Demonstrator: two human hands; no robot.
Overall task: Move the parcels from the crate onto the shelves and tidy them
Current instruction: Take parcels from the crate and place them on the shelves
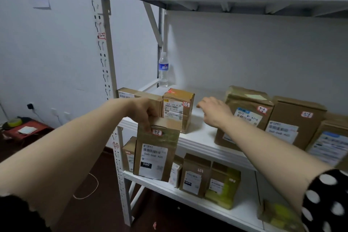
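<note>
Three levels of white metal rack point(111, 73) fill most of the shot, w/ the middle shelf point(199, 137) about hand height and the lower shelf point(188, 196) under it. On the right of the middle shelf is a row of brown boxes stood on end: taped parcel point(246, 113), plain parcel point(293, 120), and an edge parcel point(331, 143) half out of frame. The 060 parcel point(156, 154) isn't shelved, it hangs upright in front of the rack's left end, covering part of the lower shelf's boxes; can't tell if its bottom touches anything. Left hand point(145, 111) grips its top edge, fingers point(147, 124) curled down over the front face, pinching the cardboard. Right hand point(214, 111) is over the bare gap btwn the small box point(178, 107) and the taped parcel, fingers loose and slightly spread, holding nothing, bit blurry tbh. Flat box point(131, 93) sits just behind the left hand. Water bottle point(163, 69) stands in the back left corner.
</note>
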